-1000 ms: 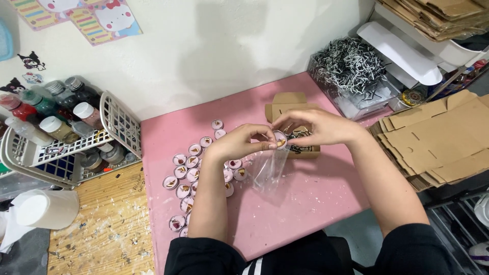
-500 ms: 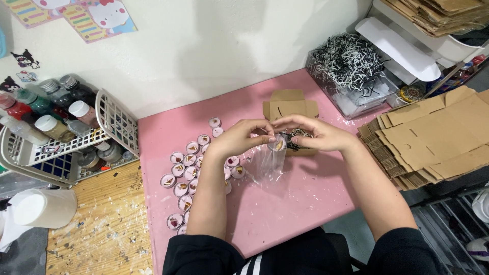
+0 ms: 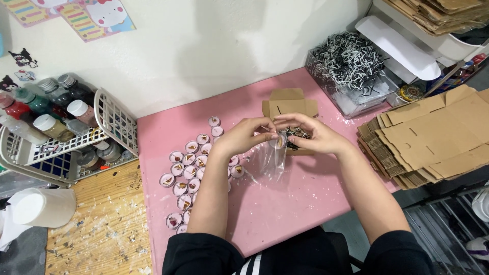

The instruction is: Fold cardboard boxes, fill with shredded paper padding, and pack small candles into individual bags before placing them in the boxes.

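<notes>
Bare pink tabletop (image 3: pixel 285 203) lay open between the person's forearms and toward the near edge. To the left, a cluster of small round tins (image 3: pixel 186 170) crowded the way; ahead stood an open cardboard box (image 3: pixel 288 102), and a stack of flat cardboard (image 3: pixel 433 137) blocked the right side.

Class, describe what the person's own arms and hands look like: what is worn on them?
Both forearms are bare. The left hand and right hand wear no gloves; no rings or watch show. Black sleeves are pushed up near the elbows, with white stripes on the dark clothing below.
</notes>
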